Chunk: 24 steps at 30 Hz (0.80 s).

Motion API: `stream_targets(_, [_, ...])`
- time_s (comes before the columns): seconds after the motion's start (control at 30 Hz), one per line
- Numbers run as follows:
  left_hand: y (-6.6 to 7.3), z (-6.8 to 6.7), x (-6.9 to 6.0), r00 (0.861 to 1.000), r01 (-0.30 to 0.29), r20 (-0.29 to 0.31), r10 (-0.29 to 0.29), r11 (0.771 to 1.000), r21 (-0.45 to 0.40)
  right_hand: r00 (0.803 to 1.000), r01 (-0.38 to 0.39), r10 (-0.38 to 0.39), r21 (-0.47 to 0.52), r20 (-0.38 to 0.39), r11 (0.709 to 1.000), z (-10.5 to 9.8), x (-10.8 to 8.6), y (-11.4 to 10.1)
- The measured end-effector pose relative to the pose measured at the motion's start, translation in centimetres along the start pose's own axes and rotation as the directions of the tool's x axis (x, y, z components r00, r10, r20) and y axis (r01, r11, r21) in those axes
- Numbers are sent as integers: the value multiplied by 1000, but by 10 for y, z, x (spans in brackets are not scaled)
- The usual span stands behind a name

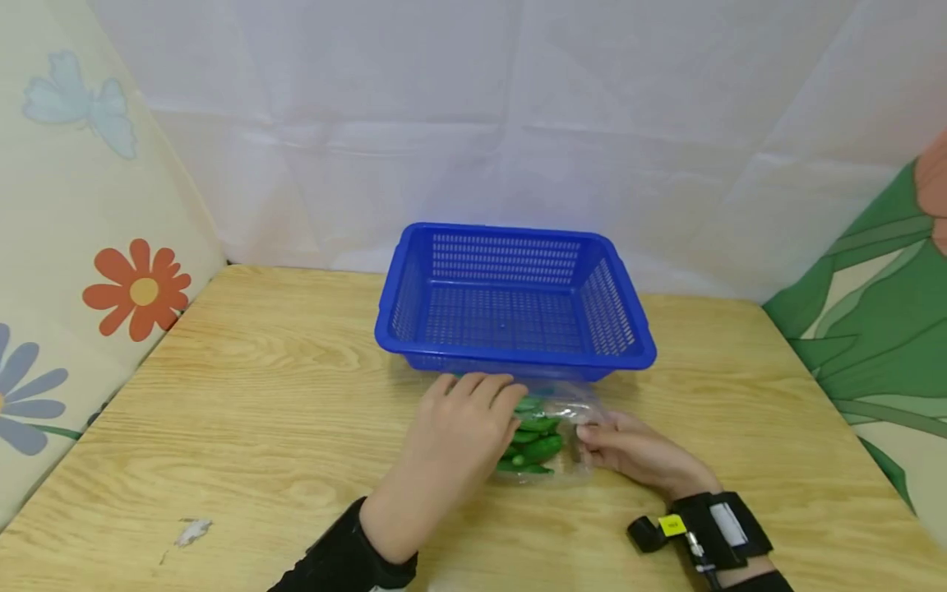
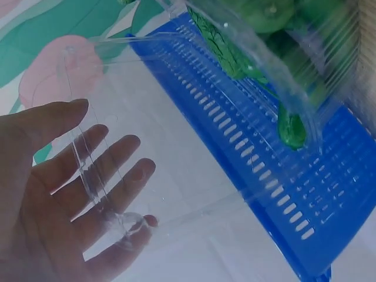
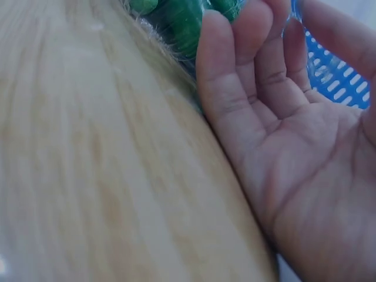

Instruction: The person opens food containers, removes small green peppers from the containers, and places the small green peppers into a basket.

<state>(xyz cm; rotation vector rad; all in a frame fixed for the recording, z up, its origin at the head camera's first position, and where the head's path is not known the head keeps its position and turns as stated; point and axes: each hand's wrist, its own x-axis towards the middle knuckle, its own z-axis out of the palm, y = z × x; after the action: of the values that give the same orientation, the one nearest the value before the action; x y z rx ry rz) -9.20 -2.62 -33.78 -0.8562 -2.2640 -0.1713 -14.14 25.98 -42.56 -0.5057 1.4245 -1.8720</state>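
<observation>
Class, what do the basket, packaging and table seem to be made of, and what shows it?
Basket: probably moulded plastic, slightly glossy, given its regular slots.
Packaging: clear, shiny plastic; green vegetables show through, though film or stiff sheet is unclear.
Table: wood or wood-look covering, fairly smooth, showing grain.

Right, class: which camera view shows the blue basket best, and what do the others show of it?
The head view: the blue basket shows its whole rim and its inside. The left wrist view shows only part, cropped by the frame; the right wrist view, a small slotted patch.
</observation>
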Motion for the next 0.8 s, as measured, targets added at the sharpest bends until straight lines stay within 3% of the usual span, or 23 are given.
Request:
stream_targets(0.17, [-6, -5, 1, 999, -3, -54, 3, 1000, 15, 994, -86, 73, -191, -78, 978, 9, 1, -7])
stream_targets(0.33, [-10, -11, 2, 999, 6, -53, -7, 1000, -19, 982, -172, 116, -455, -148, 874, 15, -1, -20])
stream_targets(0.47, [-10, -13, 0, 999, 9, -39, -12, 998, -61, 977, -210, 147, -556, -156, 804, 20, -3, -27])
stream_targets(0.63, [-10, -13, 1, 997, 2, -81, -7, 998, -61, 983, -175, 170, -606, -65, 776, 23, -6, -30])
stream_targets(0.8, [-13, -18, 2, 992, 2, -126, -10, 998, -59, 984, -134, 178, -609, 13, 782, 25, -9, -36])
